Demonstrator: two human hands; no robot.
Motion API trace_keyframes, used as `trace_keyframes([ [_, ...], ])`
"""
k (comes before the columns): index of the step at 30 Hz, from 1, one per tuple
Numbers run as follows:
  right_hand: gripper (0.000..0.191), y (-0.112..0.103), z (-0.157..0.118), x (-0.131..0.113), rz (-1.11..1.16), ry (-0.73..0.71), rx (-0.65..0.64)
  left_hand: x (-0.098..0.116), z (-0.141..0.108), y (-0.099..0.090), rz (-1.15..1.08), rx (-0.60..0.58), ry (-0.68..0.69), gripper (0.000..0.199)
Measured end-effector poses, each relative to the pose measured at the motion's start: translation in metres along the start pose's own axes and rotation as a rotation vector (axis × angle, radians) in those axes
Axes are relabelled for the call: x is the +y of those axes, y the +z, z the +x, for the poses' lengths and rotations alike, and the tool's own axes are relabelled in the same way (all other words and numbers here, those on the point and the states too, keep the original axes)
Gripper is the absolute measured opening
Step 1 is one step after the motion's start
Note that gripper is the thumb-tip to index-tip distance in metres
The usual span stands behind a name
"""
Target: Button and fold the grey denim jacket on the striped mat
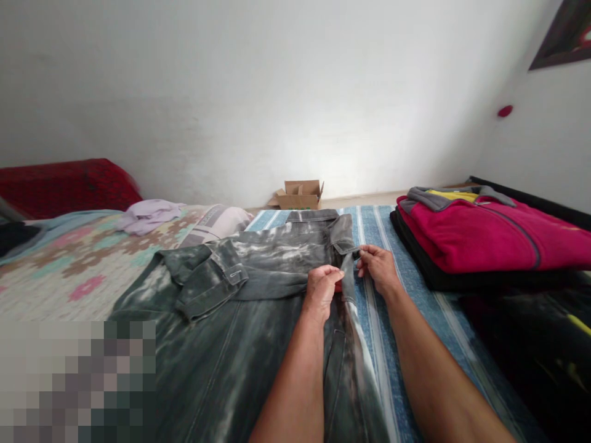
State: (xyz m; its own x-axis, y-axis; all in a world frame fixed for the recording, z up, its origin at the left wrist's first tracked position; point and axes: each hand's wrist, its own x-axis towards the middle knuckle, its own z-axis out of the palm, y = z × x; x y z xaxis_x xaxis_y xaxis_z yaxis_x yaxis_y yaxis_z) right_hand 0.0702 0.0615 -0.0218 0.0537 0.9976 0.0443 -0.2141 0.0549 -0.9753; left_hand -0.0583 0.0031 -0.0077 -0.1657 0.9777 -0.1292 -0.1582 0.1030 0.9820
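Note:
A grey washed denim jacket (240, 307) lies spread flat on a blue striped bedcover (406, 320), collar toward the far wall and one sleeve folded across its front. My left hand (322, 289) pinches the jacket's right front edge just below the collar. My right hand (378, 267) grips the same edge a little farther out, by the collar tip. Both forearms reach in from the bottom of the view.
A stack of folded clothes, crimson fleece (489, 237) on top of dark items, sits at the right. A lilac garment (150, 215) and a pillow (217, 224) lie on a patterned blanket (69, 264) at left. A cardboard box (300, 194) stands by the white wall.

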Motion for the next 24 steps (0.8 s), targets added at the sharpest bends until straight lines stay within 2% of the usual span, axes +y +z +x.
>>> trace_keyframes([
  [9,0.012,0.0,0.001,-0.004,0.024,0.075,-0.016,-0.001,0.0,0.001,0.008,-0.004,0.005,0.012],
  [17,0.021,-0.011,-0.001,-0.006,-0.011,0.099,-0.131,0.0,0.0,0.002,0.042,-0.016,-0.002,0.01],
  [21,0.027,-0.012,-0.003,-0.006,-0.082,0.088,-0.142,-0.003,0.0,0.006,0.269,-0.026,0.053,0.013],
  [24,0.031,-0.01,-0.002,-0.004,-0.177,0.05,-0.107,-0.008,0.0,0.01,0.609,-0.013,0.245,0.014],
])
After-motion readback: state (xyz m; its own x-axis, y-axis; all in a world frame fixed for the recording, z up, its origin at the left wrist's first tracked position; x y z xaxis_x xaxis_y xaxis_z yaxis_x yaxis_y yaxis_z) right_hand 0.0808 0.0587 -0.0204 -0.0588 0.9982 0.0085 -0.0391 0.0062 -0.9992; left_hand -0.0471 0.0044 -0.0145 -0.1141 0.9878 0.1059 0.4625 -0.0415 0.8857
